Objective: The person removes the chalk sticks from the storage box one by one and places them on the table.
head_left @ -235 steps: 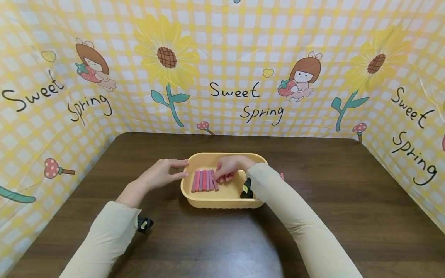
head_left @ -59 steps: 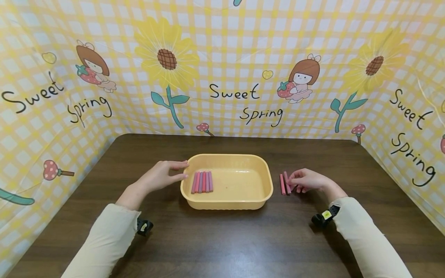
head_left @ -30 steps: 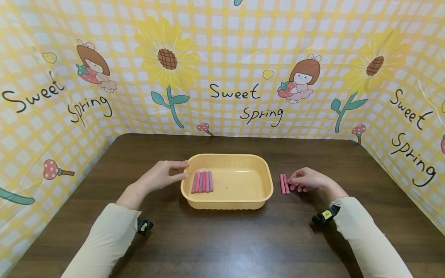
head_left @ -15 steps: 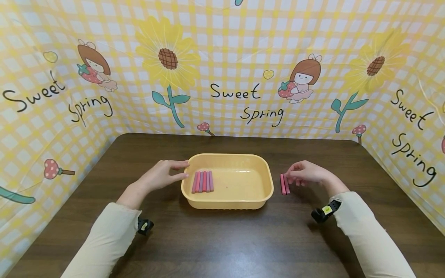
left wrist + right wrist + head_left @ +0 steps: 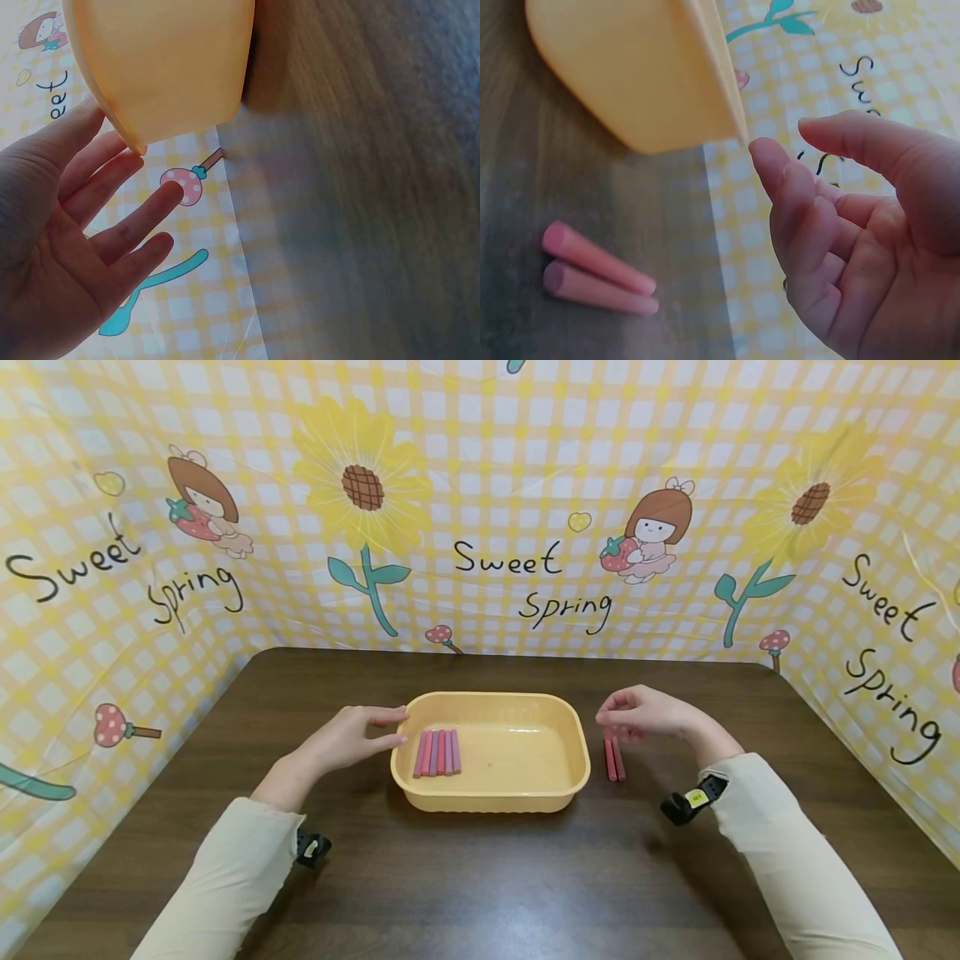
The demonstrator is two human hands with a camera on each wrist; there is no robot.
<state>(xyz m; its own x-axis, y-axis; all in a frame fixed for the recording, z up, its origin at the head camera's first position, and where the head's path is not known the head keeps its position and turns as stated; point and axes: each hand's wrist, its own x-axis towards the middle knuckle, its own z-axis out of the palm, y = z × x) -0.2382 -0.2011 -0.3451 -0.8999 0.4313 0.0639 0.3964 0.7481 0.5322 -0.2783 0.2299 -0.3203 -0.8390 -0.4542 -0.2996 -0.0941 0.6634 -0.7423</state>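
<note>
In the head view my left hand (image 5: 352, 732) touches the left end of a yellow plastic tray (image 5: 491, 803), its fingers extended and spread. The left wrist view shows the thumb and fingertips at the tray's rim (image 5: 112, 124). Several pink and purple chalk-like sticks (image 5: 437, 753) lie side by side inside, at the left. To the tray's right, a pink stick (image 5: 600, 259) and a purple stick (image 5: 600, 289) lie on the table, nearly parallel. My right hand (image 5: 648, 714) hovers over their far ends with loosely bent fingers, holding nothing; it partly hides them in the head view.
The brown wooden table (image 5: 480, 885) runs back to a yellow checked cloth (image 5: 480, 485) that hangs at the back and both sides. Black wrist cameras sit on both arms, the right one (image 5: 693, 800) low beside the hand.
The right hand worked inside the tray earlier, where more sticks lay. It then set the purple stick beside the pink one, let go, and moved away and left. The left hand stayed put.
</note>
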